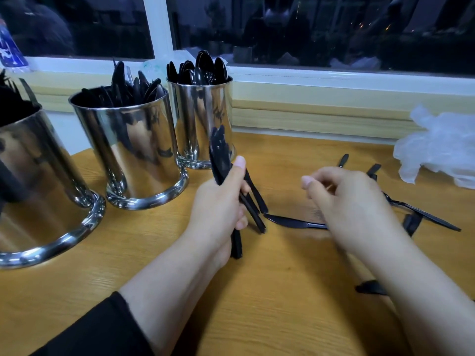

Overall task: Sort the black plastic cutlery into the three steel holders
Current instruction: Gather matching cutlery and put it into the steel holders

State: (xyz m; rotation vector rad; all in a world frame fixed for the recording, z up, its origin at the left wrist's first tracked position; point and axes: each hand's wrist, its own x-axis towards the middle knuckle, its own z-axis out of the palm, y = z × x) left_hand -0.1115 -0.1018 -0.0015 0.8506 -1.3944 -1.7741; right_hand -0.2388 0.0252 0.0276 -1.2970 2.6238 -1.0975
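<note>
- Head view: my left hand [221, 199] grips a bundle of black knives [221, 160], fingers curled round the handles and thumb pressed along the side. The bundle stands nearly upright, blades up and leaning slightly away from me, handle ends fanning down towards the desk [257, 304].
- My left forearm comes in from the lower left, the black sleeve [97, 327] pushed back from the wrist.
- My right hand [344, 196] hovers just above the desk with fingers loosely curled; it is blurred and I cannot tell whether it holds anything. Its forearm runs in from the lower right.
- A single knife [290, 222] lies flat between my hands, its long axis left to right, blade tip pointing towards my left hand.
- More loose black cutlery [424, 214] lies scattered behind and to the right of my right hand, pointing various ways.
- Three steel holders stand at the left: the near holder [38, 188] with forks, the middle holder [133, 150] with knives, the far holder [203, 119] with spoons, bowls up.
- A crumpled clear plastic bag [442, 150] sits at the far right, under the window [308, 34].
</note>
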